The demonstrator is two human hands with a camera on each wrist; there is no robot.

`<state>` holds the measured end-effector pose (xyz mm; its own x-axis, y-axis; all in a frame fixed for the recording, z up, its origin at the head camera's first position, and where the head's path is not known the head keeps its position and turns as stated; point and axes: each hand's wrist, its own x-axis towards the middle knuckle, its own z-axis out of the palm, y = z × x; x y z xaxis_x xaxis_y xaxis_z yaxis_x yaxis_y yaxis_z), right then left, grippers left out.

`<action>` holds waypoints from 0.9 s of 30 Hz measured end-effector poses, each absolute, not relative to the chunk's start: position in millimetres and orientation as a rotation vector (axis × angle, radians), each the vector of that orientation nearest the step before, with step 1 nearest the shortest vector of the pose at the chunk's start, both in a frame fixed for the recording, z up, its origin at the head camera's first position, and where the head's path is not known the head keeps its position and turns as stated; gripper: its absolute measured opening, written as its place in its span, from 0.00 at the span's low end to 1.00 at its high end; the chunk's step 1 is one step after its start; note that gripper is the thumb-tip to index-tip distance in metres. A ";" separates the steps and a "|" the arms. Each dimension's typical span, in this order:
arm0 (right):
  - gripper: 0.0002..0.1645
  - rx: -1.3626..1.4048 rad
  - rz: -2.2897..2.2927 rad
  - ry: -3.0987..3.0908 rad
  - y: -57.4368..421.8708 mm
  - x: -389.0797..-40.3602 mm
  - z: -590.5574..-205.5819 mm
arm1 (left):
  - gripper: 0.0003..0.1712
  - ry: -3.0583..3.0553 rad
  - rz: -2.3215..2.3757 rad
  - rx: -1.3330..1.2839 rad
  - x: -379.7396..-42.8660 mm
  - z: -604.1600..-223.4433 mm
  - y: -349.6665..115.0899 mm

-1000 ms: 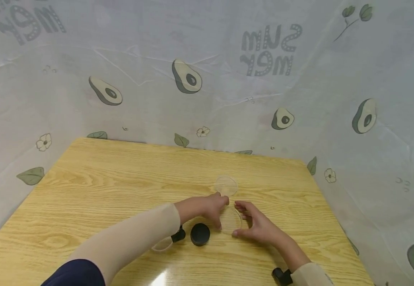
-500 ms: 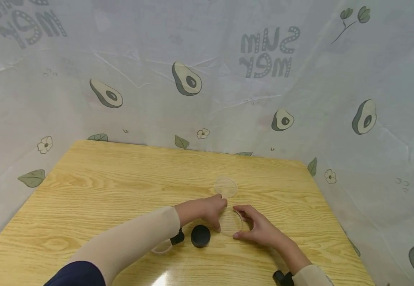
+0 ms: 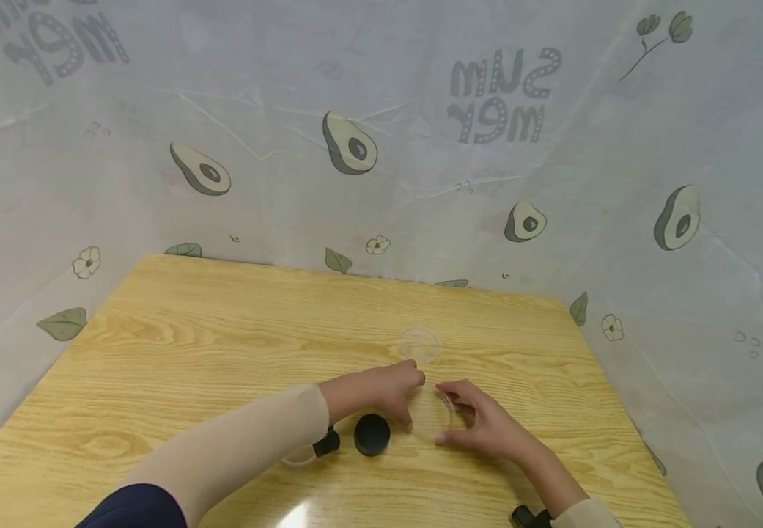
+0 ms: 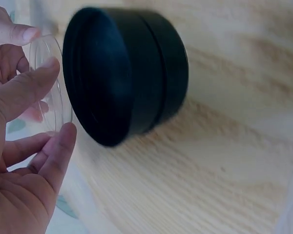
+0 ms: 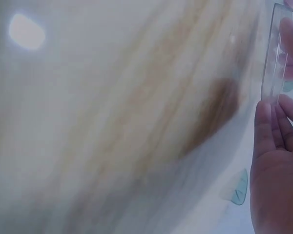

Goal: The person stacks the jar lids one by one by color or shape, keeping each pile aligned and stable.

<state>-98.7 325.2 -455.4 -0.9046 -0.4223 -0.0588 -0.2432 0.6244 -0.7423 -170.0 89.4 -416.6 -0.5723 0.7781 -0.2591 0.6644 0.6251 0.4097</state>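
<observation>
A clear, shallow round dish like a petri dish is between my two hands near the middle of the table. My left hand holds its left side, thumb and fingers at opposite points of the rim. On the right side my right hand grips the edge, with its thumb toward me. Edge-on in the right wrist view, the dish looks thin and flat. Just left of it stands a black round container; the left wrist view shows the container with a hollow end and a groove around its side.
Beyond my left hand a second clear disc lies on the wooden table. Another clear round piece shows partly under my left forearm. A patterned curtain surrounds the table's back and sides.
My right fingers have drawn in a little around the dish's edge. Both hands stay at the same spot; the black container and the other clear pieces keep their places.
</observation>
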 end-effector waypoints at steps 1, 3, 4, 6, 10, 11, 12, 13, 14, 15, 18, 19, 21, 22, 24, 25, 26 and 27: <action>0.48 -0.549 -1.143 2.626 325.9 -96.4 -454.9 | 0.38 2.436 0.377 1.150 -167.6 -416.3 89.9; 0.48 -0.555 -1.138 2.636 327.7 -91.2 -453.7 | 0.37 2.437 0.370 1.165 -162.7 -414.8 91.1; 0.47 -0.561 -1.139 2.643 328.7 -88.5 -453.1 | 0.36 2.437 0.363 1.174 -160.2 -413.7 92.0; 0.47 -0.572 -1.139 2.652 330.7 -82.8 -452.4 | 0.35 2.438 0.346 1.193 -155.0 -411.9 93.9; 0.47 -0.586 -1.147 2.670 335.0 -71.5 -450.8 | 0.36 2.448 0.298 1.206 -145.4 -409.8 99.9; 0.48 -0.588 -1.148 2.677 335.7 -69.4 -450.2 | 0.37 2.453 0.284 1.211 -143.8 -409.7 101.3; 0.48 -0.589 -1.149 2.683 336.5 -67.6 -449.7 | 0.37 2.459 0.269 1.218 -142.3 -409.8 102.7; 0.47 -0.590 -1.144 2.692 337.2 -65.7 -449.2 | 0.37 2.462 0.262 1.220 -140.9 -409.8 104.1; 0.47 -0.591 -1.144 2.698 337.8 -64.0 -448.9 | 0.37 2.466 0.258 1.227 -139.7 -410.2 105.6; 0.47 -0.589 -1.144 2.701 338.5 -62.3 -448.6 | 0.37 2.469 0.250 1.233 -138.3 -410.5 106.8; 0.47 -0.590 -1.135 2.705 340.2 -57.5 -448.7 | 0.37 2.468 0.240 1.237 -134.2 -411.2 109.5; 0.47 -0.594 -1.136 2.703 340.7 -55.9 -448.7 | 0.37 2.466 0.238 1.229 -132.9 -411.5 110.4; 0.47 -0.605 -1.139 2.698 341.6 -53.1 -449.2 | 0.36 2.467 0.231 1.217 -129.9 -412.5 111.5; 0.46 -0.613 -1.137 2.696 342.0 -51.9 -449.4 | 0.36 2.466 0.236 1.209 -128.7 -412.7 112.0; 0.45 -0.622 -1.131 2.695 342.7 -49.6 -449.6 | 0.35 2.463 0.247 1.198 -126.2 -413.9 112.9; 0.45 -0.623 -1.126 2.693 343.3 -48.8 -449.7 | 0.35 2.464 0.252 1.195 -125.3 -415.1 113.4; 0.45 -0.624 -1.117 2.692 343.8 -48.0 -449.7 | 0.35 2.465 0.261 1.191 -124.3 -415.7 113.7; 0.45 -0.623 -1.103 2.694 344.3 -47.4 -449.7 | 0.35 2.463 0.266 1.190 -123.7 -416.6 114.0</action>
